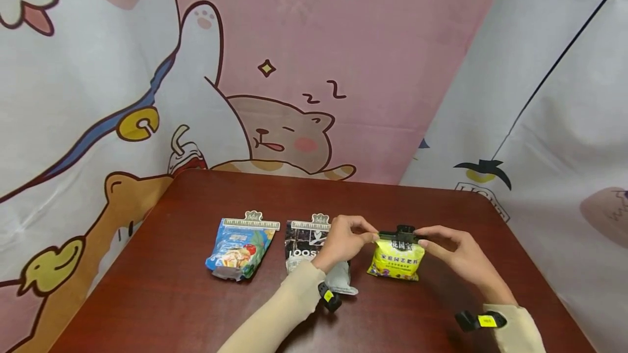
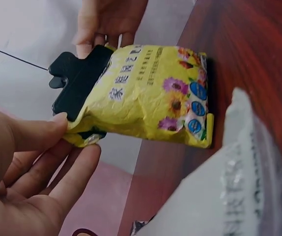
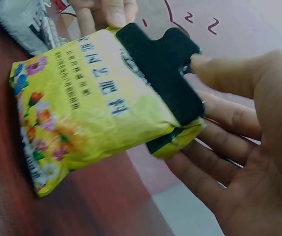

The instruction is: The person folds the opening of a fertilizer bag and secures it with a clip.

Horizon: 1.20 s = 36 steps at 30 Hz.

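Note:
A yellow fertilizer bag (image 1: 396, 262) stands on the right part of the table, its folded top in a black bag clip (image 3: 160, 73). My left hand (image 1: 345, 239) pinches the bag's top corner at the clip's left end between thumb and fingers. At the other end my right hand (image 1: 458, 257) holds the clipped top, thumb on the clip side and fingers behind the fold. Printed flowers run along the bag's lower part in both wrist views. A black-and-white bag (image 1: 294, 244) with a pale clip lies partly hidden behind my left hand and wrist.
To the left on the dark red table (image 1: 162, 287) lies a blue food bag (image 1: 240, 249) with a pale clip (image 1: 252, 222) along its top. A cartoon-printed cloth (image 1: 373, 70) hangs behind the table and at its sides.

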Motion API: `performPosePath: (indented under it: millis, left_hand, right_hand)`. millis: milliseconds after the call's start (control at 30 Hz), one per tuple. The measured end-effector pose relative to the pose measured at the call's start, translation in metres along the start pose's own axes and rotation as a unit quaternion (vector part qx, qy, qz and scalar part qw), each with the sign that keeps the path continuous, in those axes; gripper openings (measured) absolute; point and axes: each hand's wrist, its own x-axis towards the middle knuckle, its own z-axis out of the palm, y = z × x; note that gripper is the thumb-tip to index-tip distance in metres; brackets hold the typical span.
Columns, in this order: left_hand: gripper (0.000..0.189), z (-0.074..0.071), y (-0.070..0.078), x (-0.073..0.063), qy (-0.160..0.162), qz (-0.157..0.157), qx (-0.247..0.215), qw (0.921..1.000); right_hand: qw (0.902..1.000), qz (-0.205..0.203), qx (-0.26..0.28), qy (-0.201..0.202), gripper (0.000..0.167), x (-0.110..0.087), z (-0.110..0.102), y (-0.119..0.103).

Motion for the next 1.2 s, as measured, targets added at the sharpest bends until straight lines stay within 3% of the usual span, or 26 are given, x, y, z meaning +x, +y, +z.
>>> performPosePath:
  millis: [300, 433, 700, 867, 1033, 1200]
  left_hand:
    - [0.004, 0.003, 0.002, -0.003, 0.001, -0.024, -0.03, 0.9993]
    - [0.012, 0.003, 0.002, -0.002, 0.006, -0.029, -0.043, 0.9986]
    - [0.008, 0.003, 0.005, 0.005, 0.014, -0.037, 0.002, 0.9992]
    - [0.006, 0.001, 0.01, 0.011, 0.001, -0.03, 0.017, 0.9994]
    - [0.006, -0.001, 0.011, 0.018, -0.01, -0.031, 0.033, 0.9989]
    - [0.004, 0.001, 0.011, 0.025, -0.015, -0.064, 0.027, 0.9975]
  right_hand:
    - [0.9977, 0.046, 0.03, 0.041, 0.039, -0.001, 0.01, 0.012]
    - [0.9963, 0.045, 0.049, 0.055, 0.038, 0.001, 0.013, 0.016]
    - [0.9944, 0.047, 0.061, 0.073, 0.04, 0.008, 0.015, 0.02]
    - [0.9951, 0.041, 0.062, 0.066, 0.041, 0.012, 0.014, 0.022]
    - [0.9942, 0.065, 0.072, 0.047, 0.047, 0.016, 0.014, 0.023]
    - [0.9902, 0.092, 0.099, 0.037, 0.05, 0.02, 0.016, 0.026]
